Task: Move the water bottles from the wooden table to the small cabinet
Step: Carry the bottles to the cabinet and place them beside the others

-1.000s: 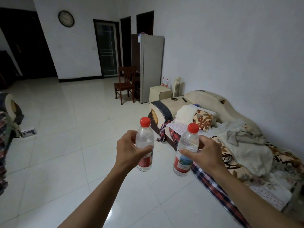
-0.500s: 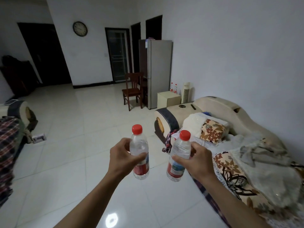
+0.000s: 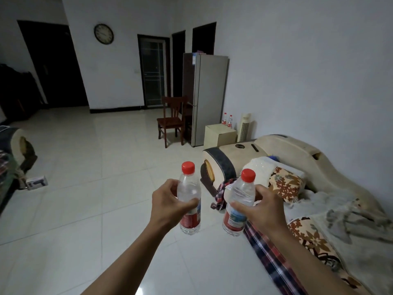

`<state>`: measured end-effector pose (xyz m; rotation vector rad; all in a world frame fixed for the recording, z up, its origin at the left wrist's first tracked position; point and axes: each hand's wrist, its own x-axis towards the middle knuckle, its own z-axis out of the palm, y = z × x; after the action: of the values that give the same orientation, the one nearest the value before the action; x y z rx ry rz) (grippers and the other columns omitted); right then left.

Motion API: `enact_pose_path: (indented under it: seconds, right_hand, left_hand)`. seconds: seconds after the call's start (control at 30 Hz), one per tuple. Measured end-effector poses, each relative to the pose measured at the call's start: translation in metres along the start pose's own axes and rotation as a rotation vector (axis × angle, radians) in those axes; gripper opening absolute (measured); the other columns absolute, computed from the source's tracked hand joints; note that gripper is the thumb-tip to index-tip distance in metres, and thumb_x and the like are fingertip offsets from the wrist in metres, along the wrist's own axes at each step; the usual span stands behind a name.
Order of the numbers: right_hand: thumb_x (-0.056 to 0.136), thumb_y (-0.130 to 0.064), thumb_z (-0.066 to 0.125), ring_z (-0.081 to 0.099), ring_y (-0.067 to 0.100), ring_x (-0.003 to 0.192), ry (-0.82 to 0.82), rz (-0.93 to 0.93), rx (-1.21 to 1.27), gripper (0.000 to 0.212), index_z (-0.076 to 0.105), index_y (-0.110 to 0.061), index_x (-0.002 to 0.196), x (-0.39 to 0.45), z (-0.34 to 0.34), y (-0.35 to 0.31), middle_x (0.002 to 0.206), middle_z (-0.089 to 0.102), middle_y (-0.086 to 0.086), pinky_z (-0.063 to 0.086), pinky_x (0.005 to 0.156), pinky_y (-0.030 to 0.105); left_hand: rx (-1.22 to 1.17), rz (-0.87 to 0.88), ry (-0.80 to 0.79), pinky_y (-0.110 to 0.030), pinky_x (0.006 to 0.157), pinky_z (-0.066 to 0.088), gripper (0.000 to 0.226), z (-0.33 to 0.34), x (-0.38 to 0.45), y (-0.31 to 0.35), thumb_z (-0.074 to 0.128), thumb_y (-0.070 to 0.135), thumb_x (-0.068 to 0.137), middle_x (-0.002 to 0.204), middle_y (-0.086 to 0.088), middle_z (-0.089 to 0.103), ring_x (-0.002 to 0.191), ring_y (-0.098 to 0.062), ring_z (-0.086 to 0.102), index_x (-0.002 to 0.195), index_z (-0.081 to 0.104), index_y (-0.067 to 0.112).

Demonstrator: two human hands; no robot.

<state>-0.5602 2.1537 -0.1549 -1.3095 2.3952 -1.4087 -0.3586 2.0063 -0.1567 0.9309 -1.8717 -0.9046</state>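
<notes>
1. Two bottles on the small cabinet, right of frame centre, were too small to read.
2. The left hand covered part of its bottle's label.
3. The sofa was cut off by the right edge.
4. The dark furniture at the left edge was unidentifiable.

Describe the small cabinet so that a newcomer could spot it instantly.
Find the tall grey fridge against the right-hand wall. The small cabinet stands on the floor just right of it, before the white tower fan. It is a low cream box, with two red-capped bottles on top.
</notes>
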Motion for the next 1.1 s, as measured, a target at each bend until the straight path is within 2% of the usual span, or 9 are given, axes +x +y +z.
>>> enact_pose_path:
  seconds: [0.17,0.33,0.5,0.67,0.77,0.87,1.1]
  right_hand:
    - [0.066,-0.037,0.087,0.069,0.008,0.085,0.041,-0.002,-0.005,0.039,0.068,-0.022,0.096,0.046,0.049,-0.039,0.096,0.071,-0.008,0.06,0.067,0.025]
    - [0.066,-0.041,0.086,0.069,0.008,0.088,0.063,-0.034,0.007,0.045,0.068,-0.022,0.103,0.086,0.092,-0.062,0.102,0.071,-0.009,0.06,0.068,0.022]
    - [0.064,-0.041,0.087,0.069,0.005,0.083,0.038,-0.034,0.035,0.039,0.068,-0.026,0.095,0.134,0.129,-0.073,0.092,0.07,-0.015,0.053,0.061,0.011]
    - [0.062,-0.044,0.086,0.069,0.006,0.084,0.014,-0.041,0.076,0.038,0.067,-0.029,0.092,0.193,0.164,-0.056,0.091,0.071,-0.015,0.059,0.068,0.023]
    - [0.066,-0.034,0.088,0.069,0.006,0.086,-0.005,-0.029,0.119,0.035,0.067,-0.028,0.094,0.236,0.182,-0.04,0.093,0.071,-0.012,0.058,0.068,0.019]
    - [0.065,-0.032,0.089,0.069,0.004,0.083,-0.007,-0.025,0.15,0.036,0.069,-0.024,0.094,0.288,0.199,-0.021,0.089,0.072,-0.012,0.057,0.064,0.016]
    - [0.064,-0.031,0.09,0.067,0.0,0.077,0.018,-0.011,0.17,0.034,0.07,-0.023,0.091,0.411,0.215,0.01,0.085,0.071,-0.012,0.052,0.059,0.011]
  left_hand:
    - [-0.039,0.004,-0.037,-0.024,0.074,0.058,0.051,-0.014,0.06,-0.032,0.09,0.028,0.061,0.092,0.005,0.066,0.082,-0.013,0.065,0.102,0.062,0.019]
    - [-0.055,0.009,-0.05,-0.024,0.075,0.058,0.051,-0.03,0.114,-0.063,0.089,0.03,0.062,0.094,0.005,0.066,0.083,-0.012,0.064,0.104,0.062,0.019]
    - [-0.043,-0.002,-0.032,-0.026,0.075,0.058,0.052,-0.041,0.165,-0.092,0.089,0.029,0.062,0.094,0.004,0.067,0.082,-0.012,0.064,0.105,0.063,0.018]
    - [-0.03,-0.031,-0.005,-0.026,0.074,0.058,0.052,-0.028,0.219,-0.118,0.089,0.028,0.06,0.093,0.003,0.068,0.082,-0.013,0.065,0.105,0.065,0.017]
    - [-0.009,-0.039,-0.025,-0.021,0.07,0.055,0.051,-0.01,0.257,-0.13,0.089,0.027,0.059,0.091,0.005,0.067,0.081,-0.011,0.064,0.102,0.065,0.017]
    - [0.012,-0.037,-0.038,-0.016,0.067,0.052,0.05,0.013,0.304,-0.14,0.089,0.026,0.058,0.09,0.006,0.067,0.08,-0.01,0.064,0.101,0.065,0.017]
    - [0.03,-0.019,-0.011,-0.028,0.067,0.059,0.055,0.063,0.415,-0.149,0.079,0.043,0.047,0.088,0.01,0.067,0.08,-0.011,0.065,0.097,0.064,0.024]
